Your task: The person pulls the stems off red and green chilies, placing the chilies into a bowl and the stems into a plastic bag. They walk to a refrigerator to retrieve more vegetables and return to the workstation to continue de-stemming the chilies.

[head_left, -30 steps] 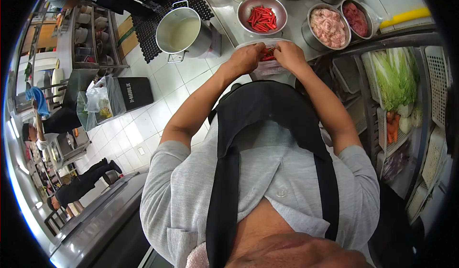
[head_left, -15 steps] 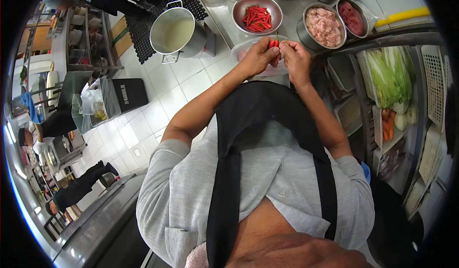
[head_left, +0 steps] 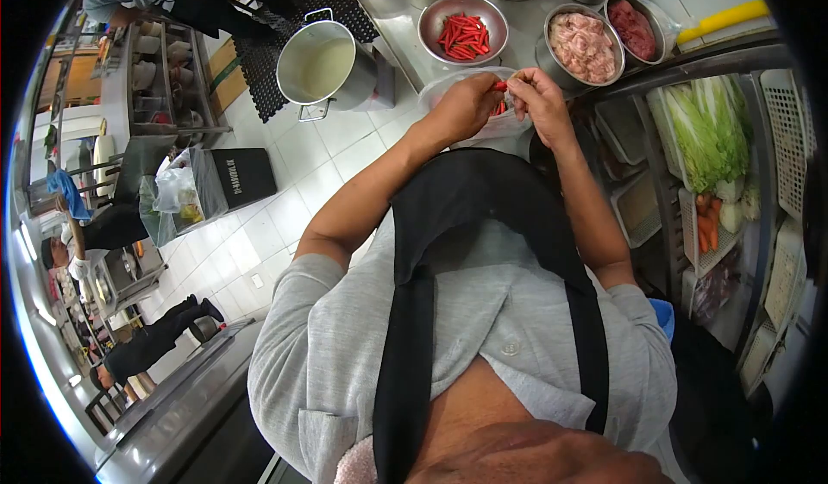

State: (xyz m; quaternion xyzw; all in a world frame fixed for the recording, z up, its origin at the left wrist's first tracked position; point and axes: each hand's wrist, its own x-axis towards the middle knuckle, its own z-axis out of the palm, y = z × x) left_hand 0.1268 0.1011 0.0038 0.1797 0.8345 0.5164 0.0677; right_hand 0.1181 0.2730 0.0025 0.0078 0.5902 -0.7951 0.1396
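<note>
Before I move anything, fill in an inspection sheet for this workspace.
Surface: steel counter, crowded with bowls beyond the hands.
Job's things: red chili at the fingertips; loose chilies in the clear container below; more chilies in the metal bowl.
Clutter: pale pink meat and darker red meat in separate bowls, right of the chilies.
Hands: left hand bare, curled around the chili; right hand bare, fingertips beside it, grip unclear.
Cables: nothing seen.
Surroundings: large pot at left; leafy greens and carrots shelved at right; other people at far left.
</note>
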